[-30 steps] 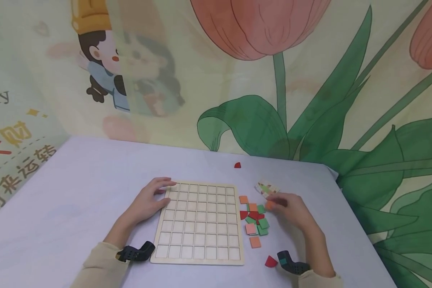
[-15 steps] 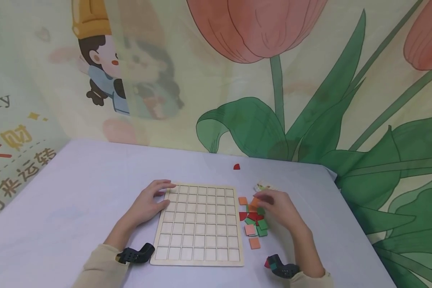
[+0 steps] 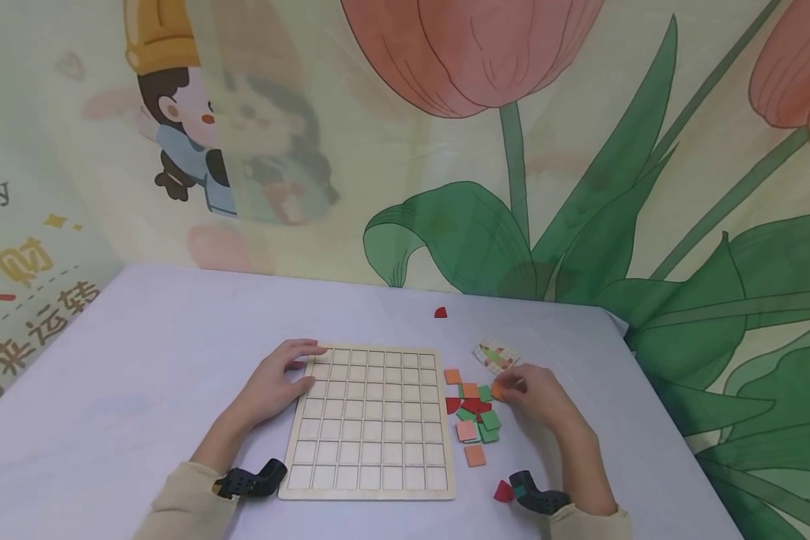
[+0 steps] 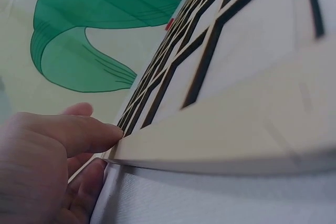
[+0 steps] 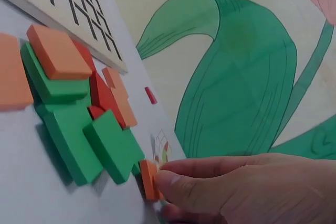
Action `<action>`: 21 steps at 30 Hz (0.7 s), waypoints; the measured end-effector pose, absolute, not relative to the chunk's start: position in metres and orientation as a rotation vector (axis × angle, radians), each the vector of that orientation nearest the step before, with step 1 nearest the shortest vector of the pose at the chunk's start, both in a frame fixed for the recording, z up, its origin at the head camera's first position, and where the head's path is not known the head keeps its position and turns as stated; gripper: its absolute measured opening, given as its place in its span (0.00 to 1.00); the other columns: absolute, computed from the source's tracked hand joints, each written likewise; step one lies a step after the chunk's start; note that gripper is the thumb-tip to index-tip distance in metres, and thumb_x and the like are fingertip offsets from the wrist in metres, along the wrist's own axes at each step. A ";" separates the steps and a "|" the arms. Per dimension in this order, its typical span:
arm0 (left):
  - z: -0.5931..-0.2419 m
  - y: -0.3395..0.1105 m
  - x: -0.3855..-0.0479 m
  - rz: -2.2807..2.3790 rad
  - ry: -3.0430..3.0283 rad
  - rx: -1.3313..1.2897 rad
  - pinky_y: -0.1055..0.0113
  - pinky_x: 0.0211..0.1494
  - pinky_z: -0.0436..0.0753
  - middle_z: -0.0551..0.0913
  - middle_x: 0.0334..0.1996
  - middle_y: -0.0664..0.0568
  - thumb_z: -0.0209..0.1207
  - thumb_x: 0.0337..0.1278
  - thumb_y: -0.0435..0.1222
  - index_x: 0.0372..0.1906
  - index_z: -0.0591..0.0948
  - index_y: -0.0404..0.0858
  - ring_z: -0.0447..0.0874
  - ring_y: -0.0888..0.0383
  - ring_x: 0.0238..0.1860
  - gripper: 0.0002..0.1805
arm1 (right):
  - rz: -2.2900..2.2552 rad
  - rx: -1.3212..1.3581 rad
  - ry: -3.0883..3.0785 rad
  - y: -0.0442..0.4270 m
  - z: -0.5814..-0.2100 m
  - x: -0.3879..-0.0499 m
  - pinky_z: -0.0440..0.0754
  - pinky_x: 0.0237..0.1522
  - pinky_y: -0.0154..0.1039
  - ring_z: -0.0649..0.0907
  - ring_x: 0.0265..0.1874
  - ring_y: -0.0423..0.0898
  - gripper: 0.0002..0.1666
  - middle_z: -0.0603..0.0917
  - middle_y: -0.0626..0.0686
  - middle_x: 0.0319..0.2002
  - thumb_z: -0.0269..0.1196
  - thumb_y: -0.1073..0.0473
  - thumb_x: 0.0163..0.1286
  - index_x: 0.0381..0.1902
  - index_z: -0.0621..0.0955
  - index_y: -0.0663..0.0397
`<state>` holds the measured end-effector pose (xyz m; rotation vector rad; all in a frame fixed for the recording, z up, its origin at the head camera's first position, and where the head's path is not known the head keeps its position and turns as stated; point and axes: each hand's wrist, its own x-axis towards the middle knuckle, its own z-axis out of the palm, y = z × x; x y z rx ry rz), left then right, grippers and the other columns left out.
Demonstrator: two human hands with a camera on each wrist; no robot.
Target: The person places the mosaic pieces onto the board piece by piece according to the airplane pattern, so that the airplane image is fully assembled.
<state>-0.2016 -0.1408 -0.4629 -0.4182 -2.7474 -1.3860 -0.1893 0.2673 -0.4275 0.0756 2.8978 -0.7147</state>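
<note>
from where i stood, the right hand (image 3: 540,395) pinched an orange tile (image 5: 149,181) beside the heap of coloured pieces (image 3: 475,406). the gridded board (image 3: 373,411) lay left of that hand, past the heap; the left hand (image 3: 273,382) was nearer, thumb and fingers spread, touching its edge.

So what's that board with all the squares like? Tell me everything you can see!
The board is pale and looks wooden, with thin dividers making square cells within a plain rim. It lies flat on the white table, beside the coloured pieces. The left hand touches its edge near the far left corner.
</note>
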 end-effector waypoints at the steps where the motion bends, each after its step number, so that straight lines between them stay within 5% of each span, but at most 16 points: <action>1: -0.463 -0.141 -0.202 -1.383 -2.746 -0.421 0.49 0.63 0.73 0.69 0.65 0.44 0.60 0.53 0.28 0.59 0.76 0.42 0.72 0.43 0.61 0.25 | -0.708 0.074 2.904 0.265 -0.425 -0.190 0.84 0.42 0.43 0.79 0.42 0.47 0.15 0.82 0.53 0.42 0.67 0.60 0.60 0.46 0.83 0.52; 10: -0.465 -0.141 -0.202 -1.368 -2.720 -0.444 0.49 0.62 0.74 0.70 0.64 0.44 0.61 0.52 0.27 0.58 0.77 0.41 0.70 0.43 0.63 0.25 | -0.655 -0.035 2.888 0.225 -0.409 -0.187 0.83 0.33 0.35 0.77 0.38 0.45 0.18 0.82 0.50 0.39 0.71 0.52 0.55 0.44 0.84 0.47; 16: -0.467 -0.138 -0.203 -1.404 -2.737 -0.441 0.50 0.63 0.73 0.70 0.64 0.45 0.60 0.53 0.28 0.59 0.76 0.42 0.70 0.44 0.64 0.25 | -0.668 -0.073 2.954 0.228 -0.405 -0.198 0.84 0.37 0.38 0.78 0.43 0.47 0.19 0.81 0.52 0.43 0.67 0.53 0.60 0.50 0.81 0.49; 21: -0.466 -0.139 -0.201 -1.387 -2.739 -0.396 0.49 0.62 0.73 0.72 0.62 0.45 0.60 0.52 0.28 0.58 0.77 0.43 0.72 0.43 0.62 0.25 | -0.715 -0.251 2.973 0.228 -0.410 -0.242 0.84 0.45 0.41 0.79 0.46 0.48 0.19 0.80 0.53 0.48 0.64 0.55 0.64 0.53 0.80 0.51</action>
